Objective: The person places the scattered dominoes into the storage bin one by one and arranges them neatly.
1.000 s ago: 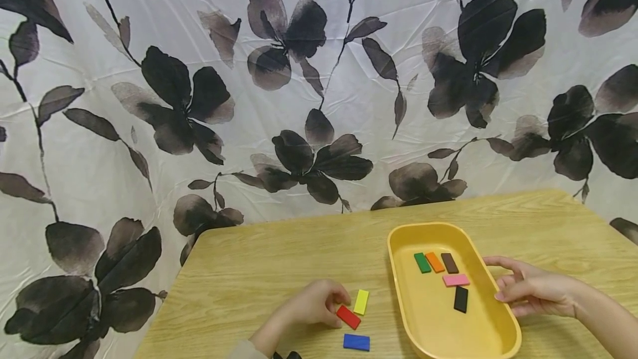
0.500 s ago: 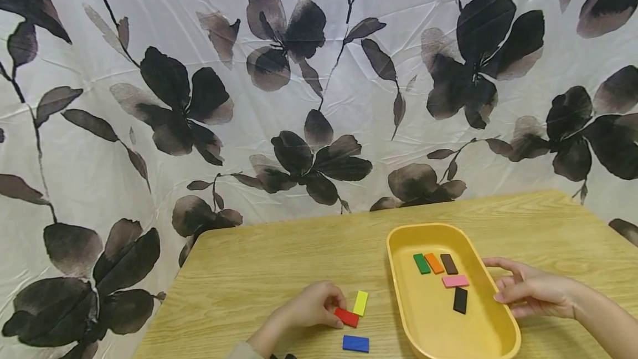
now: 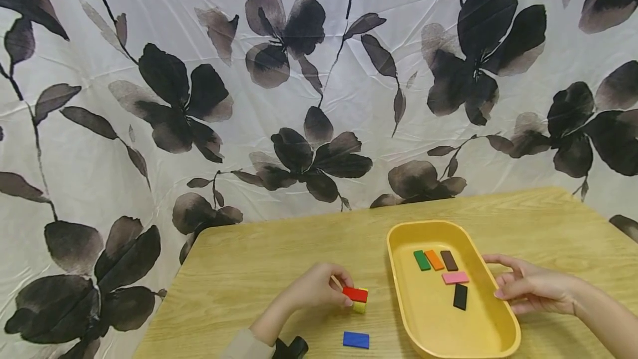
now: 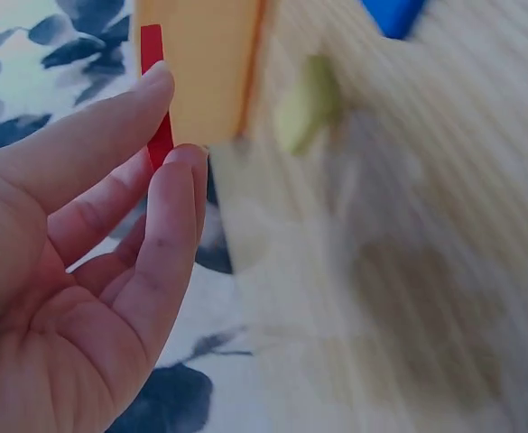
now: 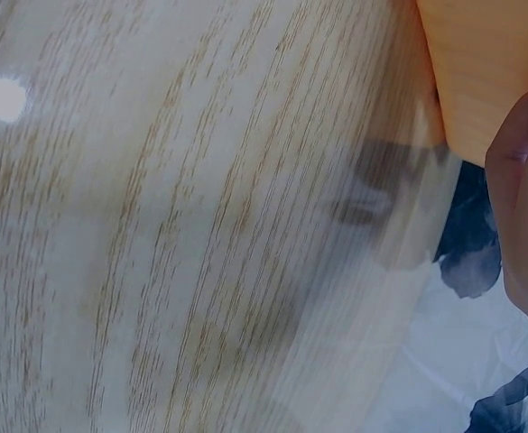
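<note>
My left hand [image 3: 321, 288] pinches a thin red domino block [image 3: 355, 295] between thumb and fingertips. In the left wrist view the red block [image 4: 160, 144] stands on edge in the pinch, raised above the table. It partly covers a yellow domino block [image 3: 359, 307] in the head view; the left wrist view shows that yellow block [image 4: 309, 104] blurred on the wood. Nearer me lies a blue domino block [image 3: 356, 340]. My right hand [image 3: 535, 287] holds the right side of a yellow tray [image 3: 399, 287], thumb at the rim and fingers against the outer wall.
Inside the tray lie green [image 3: 421, 260], orange [image 3: 434, 260], brown [image 3: 449, 260], pink [image 3: 456, 277] and black [image 3: 461, 297] blocks. A black object [image 3: 291, 348] shows beneath my left wrist. Behind the wooden table [image 3: 279, 248] hangs a flowered cloth [image 3: 379, 104].
My left hand has lifted the red block off the table and carried it up and to the right, over the yellow one. The right hand and tray stay put.
</note>
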Available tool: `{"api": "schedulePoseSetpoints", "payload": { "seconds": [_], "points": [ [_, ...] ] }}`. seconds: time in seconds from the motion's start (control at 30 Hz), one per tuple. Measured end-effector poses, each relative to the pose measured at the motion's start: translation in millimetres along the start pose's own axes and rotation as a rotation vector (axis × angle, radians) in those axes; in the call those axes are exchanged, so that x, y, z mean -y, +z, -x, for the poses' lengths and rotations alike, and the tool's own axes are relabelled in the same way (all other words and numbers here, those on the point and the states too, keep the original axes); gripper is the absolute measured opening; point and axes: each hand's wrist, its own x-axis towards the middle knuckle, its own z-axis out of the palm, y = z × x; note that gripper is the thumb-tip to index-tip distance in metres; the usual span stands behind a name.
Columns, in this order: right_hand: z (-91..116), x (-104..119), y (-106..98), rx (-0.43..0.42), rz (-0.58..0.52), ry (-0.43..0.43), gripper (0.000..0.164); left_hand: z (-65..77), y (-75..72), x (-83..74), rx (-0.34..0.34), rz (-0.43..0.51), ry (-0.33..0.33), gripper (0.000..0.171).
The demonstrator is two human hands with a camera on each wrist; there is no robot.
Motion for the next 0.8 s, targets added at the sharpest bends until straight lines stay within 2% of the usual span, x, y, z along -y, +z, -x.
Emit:
{"api": "schedulePoseSetpoints", "payload": {
  "seconds": [0.27, 0.43, 0.67, 0.8],
  "points": [
    [0.6, 1.5, 0.4, 0.013, -0.009, -0.004, 0.051, -19.0, 3.3, -24.3, -0.031, -0.039, 0.035, 0.019],
    [0.3, 1.7, 1.1, 0.026, -0.018, -0.005, 0.051, -31.6, 5.4, -38.8, -0.022, -0.042, 0.041, 0.018],
    [0.4, 1.9, 1.0, 0.023, -0.015, -0.003, 0.050, -46.8, 7.4, -58.5, -0.030, -0.062, 0.118, 0.018],
    [0.4, 1.5, 1.1, 0.025, -0.013, -0.004, 0.050, -55.0, 10.0, -68.3, -0.027, -0.062, 0.127, 0.019]
  ]
}}
